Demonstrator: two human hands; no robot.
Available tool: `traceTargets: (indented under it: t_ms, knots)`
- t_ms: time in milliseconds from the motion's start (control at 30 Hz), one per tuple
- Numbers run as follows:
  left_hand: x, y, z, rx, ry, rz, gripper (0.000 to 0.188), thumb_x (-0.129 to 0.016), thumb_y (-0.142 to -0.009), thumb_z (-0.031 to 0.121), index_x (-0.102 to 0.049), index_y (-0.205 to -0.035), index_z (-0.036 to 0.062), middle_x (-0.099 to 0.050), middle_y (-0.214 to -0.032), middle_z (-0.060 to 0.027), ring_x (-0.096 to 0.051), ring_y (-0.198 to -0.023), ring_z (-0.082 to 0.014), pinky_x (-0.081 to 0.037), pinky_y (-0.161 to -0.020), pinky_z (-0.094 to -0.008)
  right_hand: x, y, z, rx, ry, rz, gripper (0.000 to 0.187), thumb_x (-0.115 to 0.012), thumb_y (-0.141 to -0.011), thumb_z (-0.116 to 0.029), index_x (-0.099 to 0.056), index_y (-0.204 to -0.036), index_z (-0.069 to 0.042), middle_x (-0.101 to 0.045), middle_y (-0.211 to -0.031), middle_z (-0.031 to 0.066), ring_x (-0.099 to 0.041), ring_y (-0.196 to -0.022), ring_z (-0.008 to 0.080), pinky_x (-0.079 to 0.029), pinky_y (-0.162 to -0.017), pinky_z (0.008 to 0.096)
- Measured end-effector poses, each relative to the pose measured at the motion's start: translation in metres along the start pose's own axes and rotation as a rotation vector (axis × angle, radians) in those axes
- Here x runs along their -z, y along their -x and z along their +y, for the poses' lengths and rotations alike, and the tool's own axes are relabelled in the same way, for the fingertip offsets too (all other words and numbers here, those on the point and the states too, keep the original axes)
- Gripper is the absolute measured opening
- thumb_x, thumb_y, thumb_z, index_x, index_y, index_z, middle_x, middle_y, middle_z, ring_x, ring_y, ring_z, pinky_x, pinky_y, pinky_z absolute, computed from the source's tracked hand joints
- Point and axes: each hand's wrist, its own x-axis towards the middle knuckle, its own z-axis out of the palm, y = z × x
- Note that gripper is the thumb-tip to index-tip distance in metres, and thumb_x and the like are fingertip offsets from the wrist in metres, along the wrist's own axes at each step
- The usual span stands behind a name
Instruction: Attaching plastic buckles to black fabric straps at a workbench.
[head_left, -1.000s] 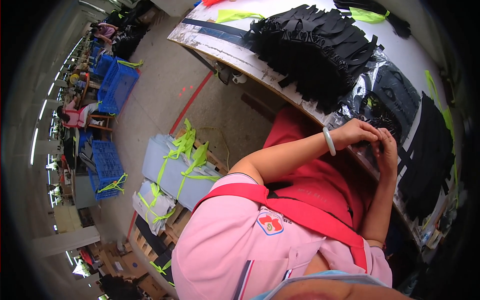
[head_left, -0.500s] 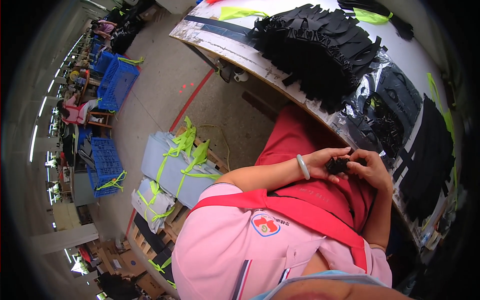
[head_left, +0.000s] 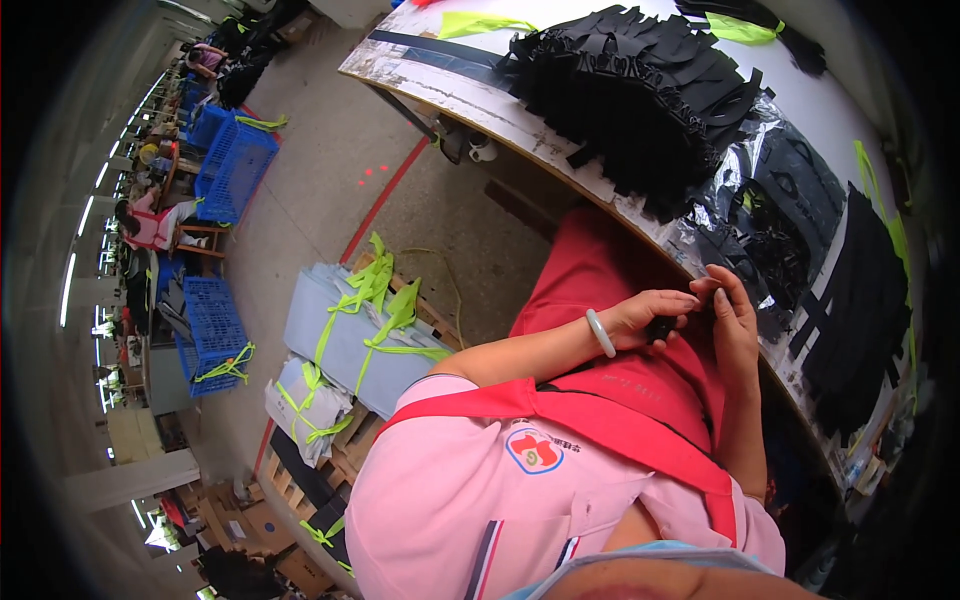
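My left hand (head_left: 642,318), below a pale bangle, is closed around a small black bundle (head_left: 660,327) that shows only in part between the fingers. Its fingertips meet those of my right hand (head_left: 732,312) just off the table edge, above my red apron (head_left: 590,275). The right fingers are bent together in a pinch; whatever may be in them is too small to make out. Close by on the table, small black pieces lie in a clear plastic bag (head_left: 775,235). A large heap of black strips (head_left: 640,90) sits farther back.
The white table (head_left: 470,98) has a worn front edge. More black strips (head_left: 855,310) lie at its right. Grey bundles tied with yellow-green bands (head_left: 340,330) rest on a wooden pallet to my left. Blue crates (head_left: 235,165) and seated people are beyond.
My right hand has shifted up and slightly left, its fingers straightening toward the left fingertips. The black bundle has sunk deeper into my left hand and shows less.
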Motion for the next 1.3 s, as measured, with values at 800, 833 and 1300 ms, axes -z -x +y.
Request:
traceTargets:
  t_ms: [800, 833, 1300]
  knots:
    - [0.003, 0.012, 0.013, -0.176, -0.603, 0.151, 0.023, -0.066, -0.089, 0.027, -0.069, -0.088, 0.0046, -0.058, -0.068, 0.0036, -0.049, -0.057, -0.0034, -0.039, -0.051, -0.0204, 0.018, 0.004, 0.002, -0.004, 0.525, 0.009, 0.015, -0.058, -0.093, -0.009, -0.065, -0.099, 0.001, -0.061, -0.079, 0.0005, -0.054, -0.067, 0.0064, -0.044, -0.061, 0.0205]
    - [0.005, 0.010, 0.010, -0.174, -0.605, 0.153, 0.023, -0.066, -0.089, 0.027, -0.069, -0.088, 0.0046, -0.058, -0.068, 0.0036, -0.049, -0.057, -0.0034, -0.039, -0.051, -0.0204, 0.018, 0.005, 0.002, -0.041, 0.605, 0.036, 0.014, -0.058, -0.092, -0.010, -0.066, -0.096, 0.001, -0.061, -0.077, 0.0002, -0.052, -0.064, 0.0055, -0.042, -0.059, 0.0202]
    - [0.029, 0.017, 0.005, 0.092, 0.348, 0.002, 0.025, -0.054, -0.095, 0.030, -0.060, -0.098, 0.0058, -0.058, -0.091, -0.0070, -0.058, -0.091, -0.0240, -0.056, -0.077, -0.0444, 0.169, 0.069, -0.071, 0.316, 1.171, 0.819, 0.022, -0.060, -0.091, -0.020, -0.067, -0.101, -0.002, -0.069, -0.089, 0.0104, -0.065, -0.081, 0.0168, -0.049, -0.072, 0.0279]
